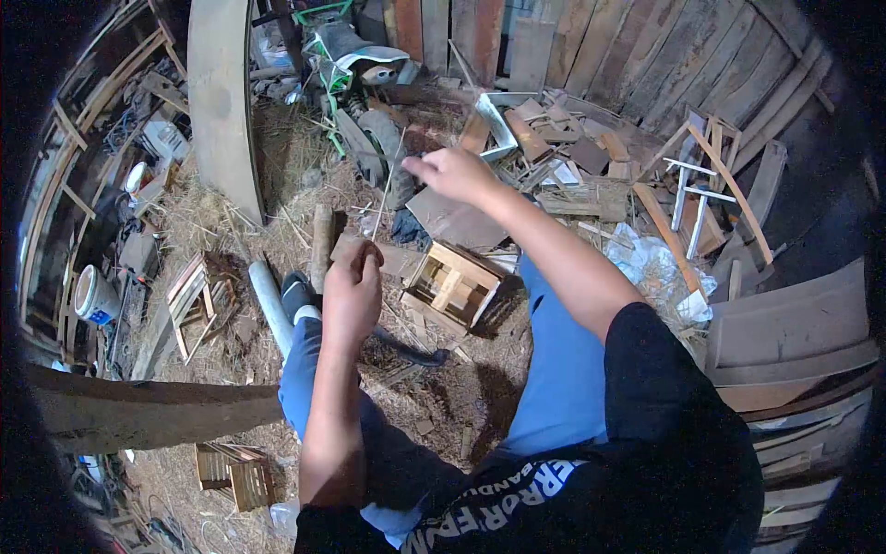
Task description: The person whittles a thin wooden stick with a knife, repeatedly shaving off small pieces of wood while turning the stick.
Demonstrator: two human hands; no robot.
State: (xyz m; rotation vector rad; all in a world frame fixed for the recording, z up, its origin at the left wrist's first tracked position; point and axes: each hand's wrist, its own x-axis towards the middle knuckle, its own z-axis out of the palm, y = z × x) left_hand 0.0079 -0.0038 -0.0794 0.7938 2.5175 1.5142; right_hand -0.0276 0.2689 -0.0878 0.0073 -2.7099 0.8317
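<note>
My left hand [355, 286] is closed, its fingertips pinched at the lower end of a thin pale stick [388, 189]. The stick rises from there, slanting away from me. Close beside its upper part is my right hand [452, 175], fingers curled together and thumb side toward the stick; what its fingers hold, if anything, is hidden. Below the hands, between my legs, a small slatted wooden crate [452, 288] rests on the ground with a crosspiece over its top. A dark curved object [411, 352] lies just nearer to me.
Similar wooden frames stand left [192, 305] and lower left [235, 475]. A thick beam [166, 411] crosses at left. Scrap boards [572, 152] are heaped ahead, and a tall curved board [221, 111] stands at upper left. A white bucket [95, 295] is far left.
</note>
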